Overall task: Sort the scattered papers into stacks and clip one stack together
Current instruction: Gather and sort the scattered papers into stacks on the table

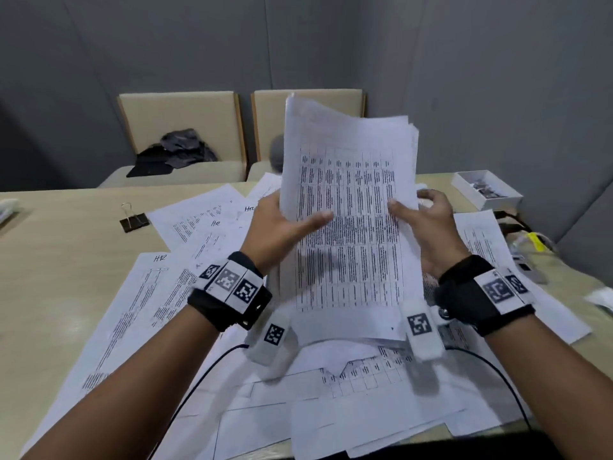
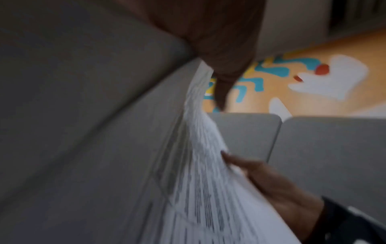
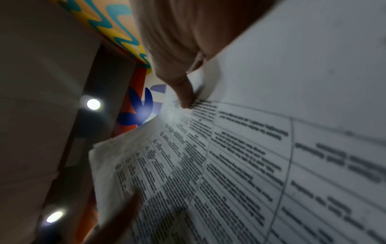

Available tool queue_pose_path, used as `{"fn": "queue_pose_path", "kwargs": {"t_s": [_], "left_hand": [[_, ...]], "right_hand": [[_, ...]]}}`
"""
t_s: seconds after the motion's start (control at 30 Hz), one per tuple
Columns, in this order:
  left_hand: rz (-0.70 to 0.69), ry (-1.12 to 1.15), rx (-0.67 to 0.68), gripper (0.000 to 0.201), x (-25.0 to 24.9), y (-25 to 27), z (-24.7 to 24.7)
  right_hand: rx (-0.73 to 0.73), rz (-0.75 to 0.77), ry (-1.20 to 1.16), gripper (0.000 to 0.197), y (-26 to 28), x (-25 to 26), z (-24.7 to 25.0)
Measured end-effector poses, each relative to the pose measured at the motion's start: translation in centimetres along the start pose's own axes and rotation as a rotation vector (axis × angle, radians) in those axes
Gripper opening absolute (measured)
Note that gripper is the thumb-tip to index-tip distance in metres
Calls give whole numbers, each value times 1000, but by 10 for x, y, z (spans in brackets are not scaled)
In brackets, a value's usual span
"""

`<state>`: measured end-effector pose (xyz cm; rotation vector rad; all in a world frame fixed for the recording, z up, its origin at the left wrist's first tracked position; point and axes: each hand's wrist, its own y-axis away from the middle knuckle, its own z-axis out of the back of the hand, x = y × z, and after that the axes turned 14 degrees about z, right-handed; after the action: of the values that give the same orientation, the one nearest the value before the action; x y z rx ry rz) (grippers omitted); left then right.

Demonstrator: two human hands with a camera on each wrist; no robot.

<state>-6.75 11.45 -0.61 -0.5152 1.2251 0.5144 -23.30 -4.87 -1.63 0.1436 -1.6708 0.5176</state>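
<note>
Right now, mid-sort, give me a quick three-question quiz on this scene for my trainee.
1. True or false: both hands grip the stack of papers raised on end over the table.
2. Where is the black binder clip? A) clamped on the stack B) lying on the table, to the left of the scattered sheets C) in the white box
3. Fill in: the top sheet of the held stack is printed with a ____ of text.

Key: 1 true, left hand and right hand hold opposite edges; 2 B; 3 table (grid).
</note>
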Motion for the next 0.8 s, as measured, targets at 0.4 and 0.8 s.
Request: {"fn": "queue_pose_path", "kwargs": {"t_s": [0.4,0.8], "left_hand": [[24,206,47,40,-3,-8,21],[55,207,5,21,18,-14,39]], "right_hand": [[312,200,158,35,1,29,-14],[279,250,262,113,-11,22,-15]]}}
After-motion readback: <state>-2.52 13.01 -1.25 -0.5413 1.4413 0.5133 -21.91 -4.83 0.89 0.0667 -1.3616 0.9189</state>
